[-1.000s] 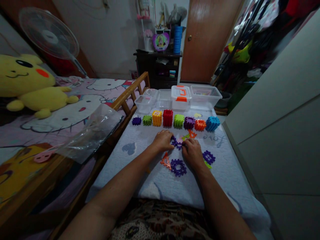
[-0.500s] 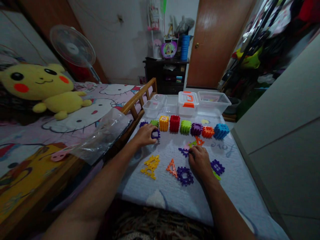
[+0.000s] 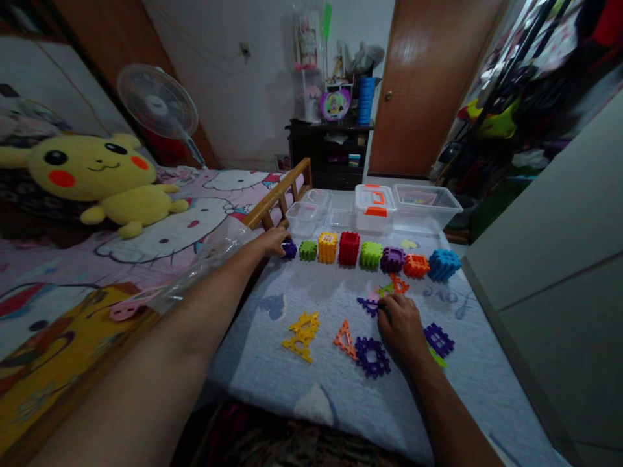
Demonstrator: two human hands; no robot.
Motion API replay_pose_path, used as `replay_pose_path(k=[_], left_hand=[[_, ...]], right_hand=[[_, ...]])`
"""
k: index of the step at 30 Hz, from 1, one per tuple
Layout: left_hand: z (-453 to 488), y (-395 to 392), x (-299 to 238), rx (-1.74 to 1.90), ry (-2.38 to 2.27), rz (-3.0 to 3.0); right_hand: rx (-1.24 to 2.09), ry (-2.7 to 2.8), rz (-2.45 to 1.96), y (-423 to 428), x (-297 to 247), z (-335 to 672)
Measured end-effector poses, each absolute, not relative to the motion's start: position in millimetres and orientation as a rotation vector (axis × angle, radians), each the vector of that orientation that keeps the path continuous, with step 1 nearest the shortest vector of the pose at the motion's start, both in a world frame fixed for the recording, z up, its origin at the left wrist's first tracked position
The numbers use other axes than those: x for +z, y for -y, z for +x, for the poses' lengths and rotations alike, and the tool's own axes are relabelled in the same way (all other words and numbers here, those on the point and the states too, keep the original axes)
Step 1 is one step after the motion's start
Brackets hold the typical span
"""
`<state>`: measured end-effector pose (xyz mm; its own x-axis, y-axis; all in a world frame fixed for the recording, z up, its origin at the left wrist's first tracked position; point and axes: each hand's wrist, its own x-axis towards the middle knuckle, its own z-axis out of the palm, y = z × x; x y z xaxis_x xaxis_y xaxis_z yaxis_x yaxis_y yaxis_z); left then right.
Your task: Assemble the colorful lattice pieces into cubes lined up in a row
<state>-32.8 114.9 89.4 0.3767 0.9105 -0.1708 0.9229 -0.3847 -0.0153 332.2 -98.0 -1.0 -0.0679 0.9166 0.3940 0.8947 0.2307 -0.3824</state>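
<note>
My left hand reaches to the far left end of a row of coloured block cubes and is closed around a purple block there. To its right the row runs green cube, yellow, red, green, purple, orange and blue cube. My right hand rests fingers-down on the bedspread, its fingertips pinching a small purple flat piece. Near it lie a purple ring piece, an orange triangle, a yellow triangle pair and a purple square piece.
Clear plastic boxes and a white box with an orange latch stand behind the row. A wooden bed rail, a clear plastic bag and a yellow plush toy are to the left. A grey wall panel runs along the right.
My left hand carried a purple piece from the middle of the cloth out to the left end of the cube row. My right hand stayed put. The camera swung left.
</note>
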Motion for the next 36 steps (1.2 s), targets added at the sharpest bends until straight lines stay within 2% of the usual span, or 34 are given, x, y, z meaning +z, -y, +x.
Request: replay_pose_path(k=[16, 36], left_hand=[[-25, -120, 84, -0.309, -1.651, 2.496], [-24, -118, 67, -0.209, -1.606, 2.451]], right_hand=[[0.051, 1.953, -1.64, 98, -2, 334], [0.031, 1.954, -1.653, 99, 0, 332]])
